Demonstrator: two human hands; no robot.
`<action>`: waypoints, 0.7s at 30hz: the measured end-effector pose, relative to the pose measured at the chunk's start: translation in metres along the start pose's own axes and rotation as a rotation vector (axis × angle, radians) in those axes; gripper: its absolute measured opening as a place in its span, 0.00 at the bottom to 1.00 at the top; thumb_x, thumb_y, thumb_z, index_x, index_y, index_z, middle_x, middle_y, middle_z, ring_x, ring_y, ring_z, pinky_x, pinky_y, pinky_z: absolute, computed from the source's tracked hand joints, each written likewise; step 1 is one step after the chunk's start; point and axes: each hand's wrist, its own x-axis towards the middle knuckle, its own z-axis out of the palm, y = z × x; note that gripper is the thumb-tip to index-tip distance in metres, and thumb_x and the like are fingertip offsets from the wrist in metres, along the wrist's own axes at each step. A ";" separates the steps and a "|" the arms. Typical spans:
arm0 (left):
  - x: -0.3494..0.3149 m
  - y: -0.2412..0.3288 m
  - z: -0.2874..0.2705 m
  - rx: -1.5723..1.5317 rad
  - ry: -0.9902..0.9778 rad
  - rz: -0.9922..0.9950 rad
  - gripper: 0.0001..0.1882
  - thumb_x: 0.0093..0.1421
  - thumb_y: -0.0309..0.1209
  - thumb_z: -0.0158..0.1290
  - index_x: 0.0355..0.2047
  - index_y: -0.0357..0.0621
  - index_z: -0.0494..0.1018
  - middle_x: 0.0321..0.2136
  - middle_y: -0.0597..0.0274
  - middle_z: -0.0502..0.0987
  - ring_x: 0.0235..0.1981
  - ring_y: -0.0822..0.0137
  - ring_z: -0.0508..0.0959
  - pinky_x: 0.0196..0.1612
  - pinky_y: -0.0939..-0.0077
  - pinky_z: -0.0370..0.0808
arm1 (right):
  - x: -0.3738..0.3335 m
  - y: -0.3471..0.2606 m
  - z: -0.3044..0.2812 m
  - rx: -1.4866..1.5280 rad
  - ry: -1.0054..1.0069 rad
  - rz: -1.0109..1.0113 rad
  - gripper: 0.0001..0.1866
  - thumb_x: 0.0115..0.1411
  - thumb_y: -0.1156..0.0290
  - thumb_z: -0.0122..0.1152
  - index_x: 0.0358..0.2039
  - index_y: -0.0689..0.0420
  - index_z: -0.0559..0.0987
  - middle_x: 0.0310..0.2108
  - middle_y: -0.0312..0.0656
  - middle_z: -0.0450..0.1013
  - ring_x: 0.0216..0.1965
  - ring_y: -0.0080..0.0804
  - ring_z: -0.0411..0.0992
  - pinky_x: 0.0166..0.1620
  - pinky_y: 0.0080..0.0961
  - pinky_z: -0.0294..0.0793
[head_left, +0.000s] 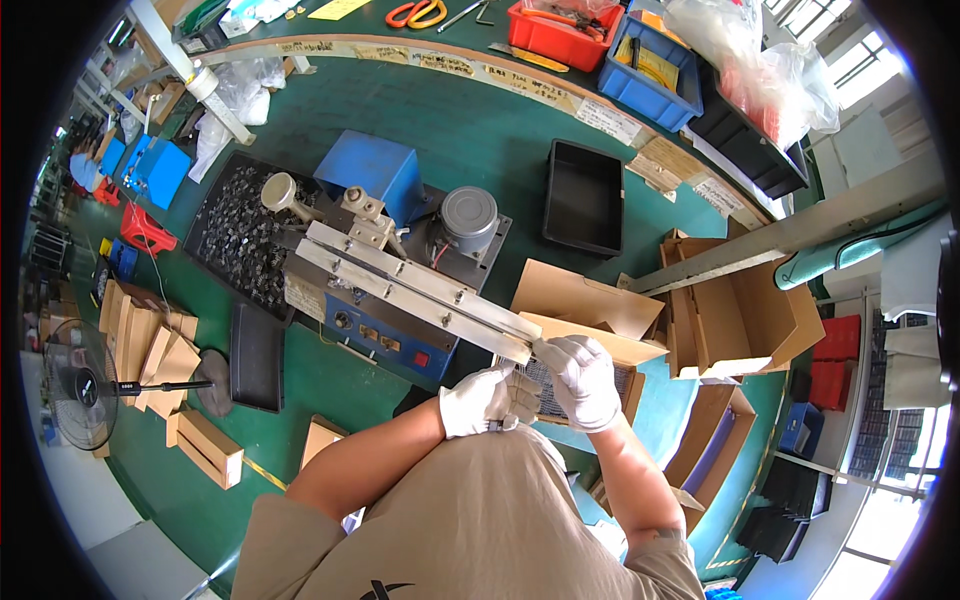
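Note:
Both my hands wear white gloves and meet at the lower right end of a long metal rail (420, 290). The rail slopes down across a blue bench machine (375, 335) with knobs and a red switch. My right hand (580, 382) is closed, its fingertips pinched against the rail's tip; what they grip is too small to tell. My left hand (488, 402) curls just below that tip, with its fingers closed; a small dark piece shows by its lower edge. Partly hidden beneath my hands, an open cardboard box (634, 392) holds rows of small grey parts.
Left of the machine, a black tray (215, 215) holds many small dark parts. An empty black bin (585, 200) stands behind at right. Open cartons (745, 310) crowd the right side. Red and blue bins (650, 85) line the shelf above. A fan (85, 388) stands far left.

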 end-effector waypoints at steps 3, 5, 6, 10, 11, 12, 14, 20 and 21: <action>-0.009 0.003 0.039 0.045 0.103 0.052 0.28 0.73 0.51 0.39 0.52 0.36 0.71 0.46 0.51 0.78 0.46 0.56 0.78 0.48 0.64 0.77 | -0.001 -0.020 -0.008 0.092 0.052 0.085 0.26 0.43 0.86 0.66 0.46 0.56 0.78 0.32 0.43 0.76 0.32 0.45 0.74 0.37 0.38 0.75; -0.007 0.002 0.045 0.023 0.107 0.034 0.27 0.73 0.50 0.38 0.53 0.37 0.71 0.47 0.52 0.78 0.49 0.55 0.78 0.52 0.62 0.76 | -0.020 -0.036 -0.009 0.159 -0.013 0.137 0.15 0.50 0.72 0.70 0.40 0.54 0.81 0.33 0.39 0.76 0.33 0.42 0.75 0.38 0.37 0.74; -0.005 0.003 0.036 -0.015 0.066 0.005 0.27 0.73 0.50 0.37 0.53 0.37 0.71 0.48 0.52 0.78 0.50 0.56 0.78 0.54 0.62 0.75 | -0.010 -0.042 -0.012 0.166 -0.202 0.111 0.12 0.51 0.68 0.69 0.37 0.53 0.81 0.32 0.38 0.75 0.33 0.42 0.75 0.38 0.38 0.74; 0.000 0.001 0.002 0.336 -0.037 0.167 0.29 0.74 0.51 0.30 0.55 0.40 0.69 0.53 0.51 0.76 0.53 0.57 0.77 0.60 0.59 0.72 | -0.013 -0.050 0.014 0.072 -0.466 0.052 0.08 0.52 0.61 0.67 0.31 0.49 0.82 0.29 0.36 0.76 0.34 0.40 0.75 0.37 0.40 0.70; -0.003 0.002 0.005 -0.097 -0.016 0.076 0.29 0.74 0.51 0.29 0.56 0.40 0.68 0.54 0.51 0.76 0.54 0.56 0.77 0.61 0.59 0.71 | -0.015 -0.050 0.017 0.049 -0.482 0.032 0.08 0.52 0.61 0.66 0.32 0.48 0.82 0.29 0.36 0.76 0.33 0.39 0.74 0.38 0.41 0.69; -0.003 0.001 0.009 -0.042 0.129 0.137 0.31 0.74 0.53 0.28 0.57 0.40 0.68 0.55 0.50 0.74 0.55 0.54 0.75 0.61 0.56 0.71 | -0.017 -0.050 0.015 0.054 -0.493 0.028 0.08 0.53 0.64 0.66 0.33 0.50 0.82 0.32 0.37 0.77 0.35 0.42 0.75 0.38 0.41 0.70; -0.002 0.003 0.024 -0.044 0.142 0.197 0.32 0.73 0.53 0.30 0.56 0.39 0.69 0.54 0.49 0.75 0.54 0.53 0.76 0.59 0.54 0.72 | -0.012 -0.043 0.006 0.238 -0.411 0.138 0.08 0.54 0.66 0.66 0.34 0.52 0.82 0.34 0.38 0.78 0.37 0.42 0.76 0.39 0.41 0.73; -0.004 0.000 0.000 -0.063 -0.009 0.208 0.28 0.71 0.53 0.42 0.51 0.39 0.74 0.51 0.46 0.78 0.55 0.44 0.76 0.62 0.45 0.68 | -0.008 -0.023 -0.025 0.111 -0.142 0.425 0.17 0.55 0.83 0.62 0.46 0.58 0.80 0.38 0.49 0.75 0.39 0.46 0.74 0.46 0.37 0.75; -0.005 0.000 0.003 -0.046 0.012 0.208 0.28 0.71 0.53 0.42 0.51 0.39 0.74 0.51 0.47 0.78 0.56 0.45 0.76 0.62 0.45 0.68 | -0.007 -0.022 -0.025 0.079 -0.184 0.474 0.19 0.55 0.83 0.61 0.48 0.58 0.79 0.39 0.50 0.75 0.40 0.47 0.74 0.46 0.38 0.75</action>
